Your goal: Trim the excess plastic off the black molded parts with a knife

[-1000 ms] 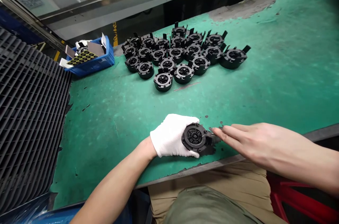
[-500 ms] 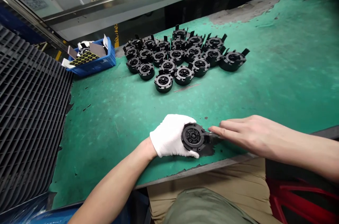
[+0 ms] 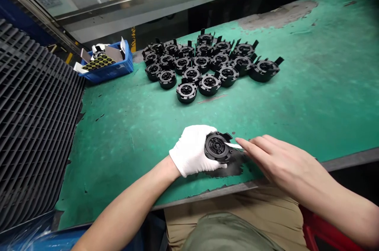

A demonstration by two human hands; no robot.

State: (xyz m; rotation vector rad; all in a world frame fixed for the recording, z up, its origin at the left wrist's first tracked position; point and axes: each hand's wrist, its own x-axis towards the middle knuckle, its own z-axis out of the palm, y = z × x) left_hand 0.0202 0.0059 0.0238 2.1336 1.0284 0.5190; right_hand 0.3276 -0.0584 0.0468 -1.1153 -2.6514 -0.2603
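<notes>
"Where's the round black part (image 3: 217, 146)?"
"Near the desk's (image 3: 142, 120) front edge, gripped in the curled, gloved left hand (image 3: 194, 151)."
"And the right hand (image 3: 275, 156)?"
"Pinching a thin blade (image 3: 234, 146) at its rim; pushed too hard, that could skid towards the left."

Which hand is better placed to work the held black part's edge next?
Right, probably: the right hand holds a thin bright tool, its tip at the edge of the held black part. The gloved left hand is occupied gripping that part.
</notes>
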